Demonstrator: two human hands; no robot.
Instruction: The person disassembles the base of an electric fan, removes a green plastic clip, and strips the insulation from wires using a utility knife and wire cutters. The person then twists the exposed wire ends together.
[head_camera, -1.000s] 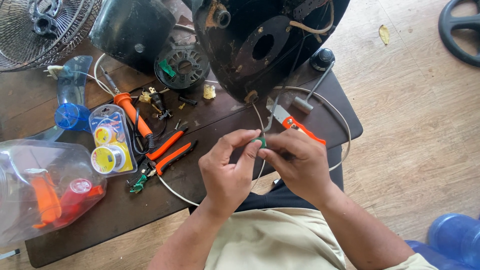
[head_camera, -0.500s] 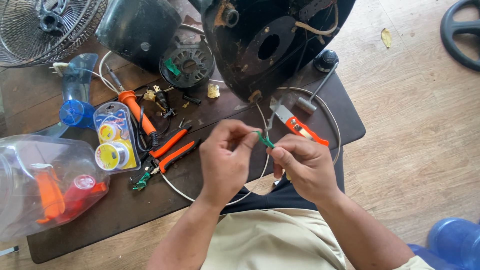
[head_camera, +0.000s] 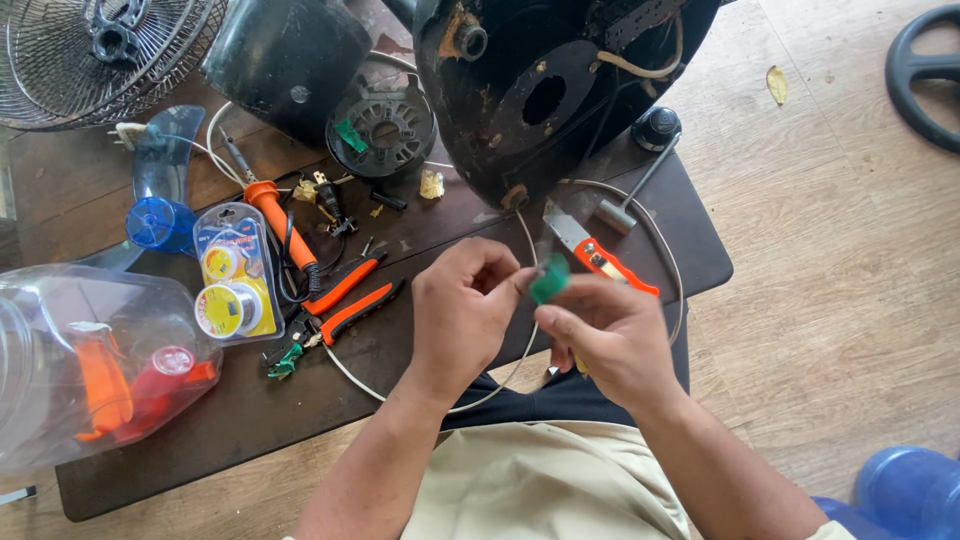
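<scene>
My left hand (head_camera: 462, 312) and my right hand (head_camera: 608, 332) meet over the near edge of a dark table (head_camera: 250, 420). Together they pinch a small green piece (head_camera: 549, 278) on a thin white wire (head_camera: 500, 380) between their fingertips. The wire loops down under my hands and back up toward a big black fan housing (head_camera: 560, 80) that stands just beyond them. An orange-handled utility knife (head_camera: 600, 255) lies right behind my right hand.
Orange-handled pliers (head_camera: 345, 300), an orange soldering iron (head_camera: 280, 220) and a blister pack of solder (head_camera: 230, 270) lie left of my hands. A clear plastic jar (head_camera: 90, 370) lies at the left edge. A wire fan guard (head_camera: 100, 50), blue fan blade (head_camera: 160, 190) and black motor part (head_camera: 385, 125) sit further back.
The green piece has risen a little between my fingertips, and my right hand has turned slightly. My left hand stays close against it.
</scene>
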